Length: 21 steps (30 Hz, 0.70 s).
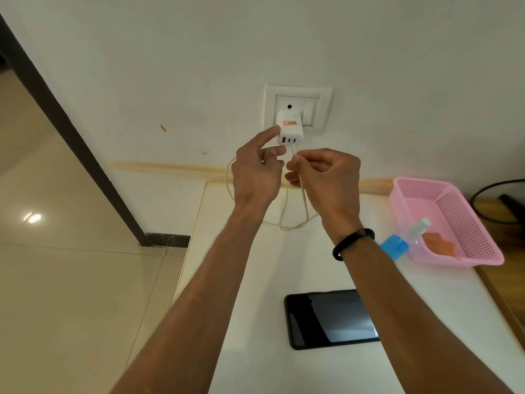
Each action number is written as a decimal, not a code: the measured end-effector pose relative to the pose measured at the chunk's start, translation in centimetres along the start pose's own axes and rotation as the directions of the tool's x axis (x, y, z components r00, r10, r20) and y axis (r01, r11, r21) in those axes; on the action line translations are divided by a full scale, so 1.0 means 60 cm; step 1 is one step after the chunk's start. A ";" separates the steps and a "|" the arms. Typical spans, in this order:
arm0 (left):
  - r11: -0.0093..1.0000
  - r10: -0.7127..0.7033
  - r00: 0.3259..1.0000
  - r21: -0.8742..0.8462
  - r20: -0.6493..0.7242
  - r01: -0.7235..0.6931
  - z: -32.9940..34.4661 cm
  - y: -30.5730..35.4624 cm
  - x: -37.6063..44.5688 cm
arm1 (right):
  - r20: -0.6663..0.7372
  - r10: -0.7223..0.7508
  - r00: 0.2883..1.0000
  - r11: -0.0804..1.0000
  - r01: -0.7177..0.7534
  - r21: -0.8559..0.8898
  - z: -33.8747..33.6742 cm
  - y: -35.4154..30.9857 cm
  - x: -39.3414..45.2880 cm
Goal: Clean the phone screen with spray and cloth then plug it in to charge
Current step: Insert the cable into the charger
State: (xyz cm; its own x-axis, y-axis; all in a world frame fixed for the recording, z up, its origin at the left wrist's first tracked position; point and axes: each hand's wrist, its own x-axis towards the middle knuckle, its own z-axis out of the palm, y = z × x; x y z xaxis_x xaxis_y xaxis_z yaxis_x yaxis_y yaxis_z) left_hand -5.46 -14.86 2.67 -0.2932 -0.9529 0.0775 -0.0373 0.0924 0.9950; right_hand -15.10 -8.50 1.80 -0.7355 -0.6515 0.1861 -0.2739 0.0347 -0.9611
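A white charger adapter [289, 129] sits in the wall socket plate [298, 93] above the counter. My left hand [257, 172] touches the adapter's left side with the index finger, other fingers loosely curled. My right hand [324, 174] pinches the white charging cable [305, 200] just under the adapter's ports; the cable's plug tip meets the adapter's underside. The cable loops down onto the white counter [326, 268]. The black phone [329, 318] lies flat, screen up, on the counter, partly hidden by my right forearm.
A pink plastic basket [466, 217] stands at the right with an orange cloth [439, 243] in it and a clear spray bottle with a blue label [403, 240] leaning over its front rim. The counter's left edge drops to a tiled floor [71, 280]. A black cable [488, 200] lies at far right.
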 end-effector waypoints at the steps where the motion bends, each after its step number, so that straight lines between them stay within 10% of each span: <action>1: 1.000 -0.004 1.000 0.003 0.001 0.004 0.000 0.001 -0.001 | -0.005 0.012 1.000 1.000 -0.012 0.010 0.001 0.000 0.000; 21: 1.000 0.006 0.998 0.023 0.067 -0.007 -0.005 -0.009 0.000 | -0.058 0.030 0.998 0.990 -0.021 0.140 0.019 -0.021 0.005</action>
State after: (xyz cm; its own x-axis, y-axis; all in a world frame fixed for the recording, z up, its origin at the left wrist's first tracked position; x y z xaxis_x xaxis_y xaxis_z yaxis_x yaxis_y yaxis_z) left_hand -5.13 -15.00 2.17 -0.3567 -0.9309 0.0787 -0.0573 0.1059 0.9927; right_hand -14.30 -9.60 2.85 -0.7781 -0.6050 0.1691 -0.1690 -0.0577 -0.9839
